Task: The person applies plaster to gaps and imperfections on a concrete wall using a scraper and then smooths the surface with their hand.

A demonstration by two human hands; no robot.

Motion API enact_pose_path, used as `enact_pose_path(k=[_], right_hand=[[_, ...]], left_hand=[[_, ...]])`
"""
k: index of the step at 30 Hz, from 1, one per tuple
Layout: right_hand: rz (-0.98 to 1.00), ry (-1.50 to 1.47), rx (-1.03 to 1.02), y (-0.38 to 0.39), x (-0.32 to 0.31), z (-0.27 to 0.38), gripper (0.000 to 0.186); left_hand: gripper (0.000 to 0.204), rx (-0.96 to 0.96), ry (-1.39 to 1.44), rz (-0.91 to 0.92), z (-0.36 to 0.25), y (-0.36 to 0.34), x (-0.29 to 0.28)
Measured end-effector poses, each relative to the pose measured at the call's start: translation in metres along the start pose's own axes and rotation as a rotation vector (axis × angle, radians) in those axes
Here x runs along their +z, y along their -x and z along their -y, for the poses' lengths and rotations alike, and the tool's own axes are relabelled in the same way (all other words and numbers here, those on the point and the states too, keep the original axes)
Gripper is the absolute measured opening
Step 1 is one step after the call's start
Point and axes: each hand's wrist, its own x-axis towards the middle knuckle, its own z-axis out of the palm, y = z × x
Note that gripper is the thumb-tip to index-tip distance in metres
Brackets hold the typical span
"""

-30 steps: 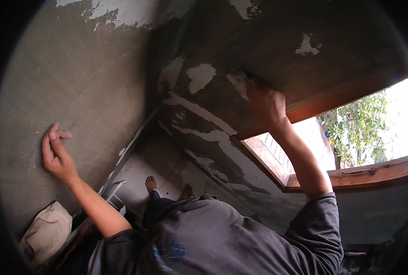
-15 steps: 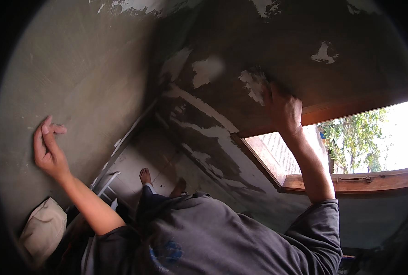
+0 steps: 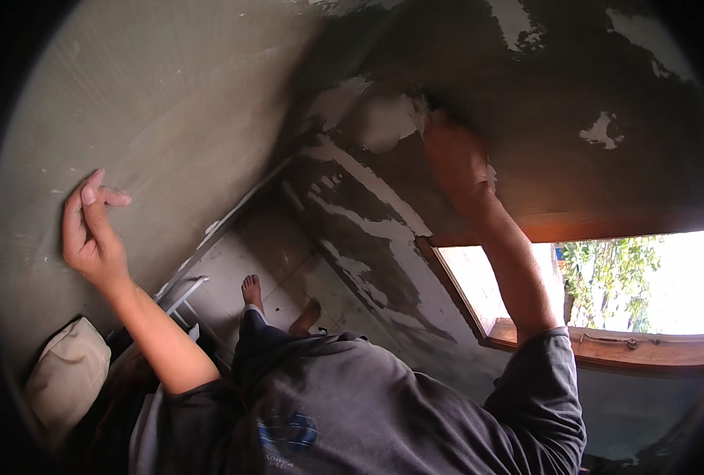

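Observation:
My left hand (image 3: 97,233) is raised beside the smooth grey-beige wall (image 3: 185,103) on the left. Its fingers are loosely bent and apart, with nothing in them. My right hand (image 3: 456,158) is up at the darker wall (image 3: 542,103) on the right, its fingers closed and pressed toward the surface. A thin edge and a dark spot show at its fingertips, but what it grips is hidden. Right by those fingertips lies a pale patch (image 3: 379,123) with ragged edges.
Below my right forearm is a wooden-framed window opening (image 3: 652,348) with a metal hook on its sill. More pale patches (image 3: 603,131) mark the dark wall. Down left are a beige cloth-like bundle (image 3: 68,368) and a white metal frame (image 3: 182,302), near the tiled floor (image 3: 277,245).
My right hand has moved up and left along the dark wall, to the pale patch nearer the corner. My left hand stays in much the same pose, while the view has shifted slightly.

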Motion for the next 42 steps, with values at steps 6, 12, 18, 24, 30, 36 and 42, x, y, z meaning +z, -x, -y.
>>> enact_pose_path(k=[6, 12, 18, 24, 30, 36, 42], right_hand=[[0.082, -0.292, 0.067, -0.019, 0.022, 0.033, 0.006], [0.160, -0.367, 0.053, -0.014, 0.064, 0.081, 0.010], [0.185, -0.410, 0.003, -0.017, 0.091, 0.097, 0.010], [0.036, -0.398, 0.080, -0.040, 0.044, 0.079, 0.012], [0.124, -0.390, 0.094, -0.069, 0.060, 0.075, 0.014], [0.239, -0.387, 0.029, -0.069, 0.107, 0.132, 0.013], [0.324, -0.419, 0.039, -0.076, 0.116, 0.152, 0.013]], left_hand=[[0.025, -0.044, -0.023, 0.030, -0.006, 0.003, -0.006], [0.024, -0.070, -0.007, 0.021, -0.012, 0.001, -0.003], [0.021, 0.011, 0.010, -0.042, -0.010, 0.000, 0.003], [0.021, 0.018, -0.037, -0.035, -0.009, -0.002, 0.006], [0.026, 0.010, -0.077, -0.017, -0.007, 0.003, 0.003], [0.024, 0.008, -0.097, 0.005, -0.011, 0.002, 0.000], [0.018, 0.056, -0.013, -0.053, -0.008, 0.000, 0.006]])
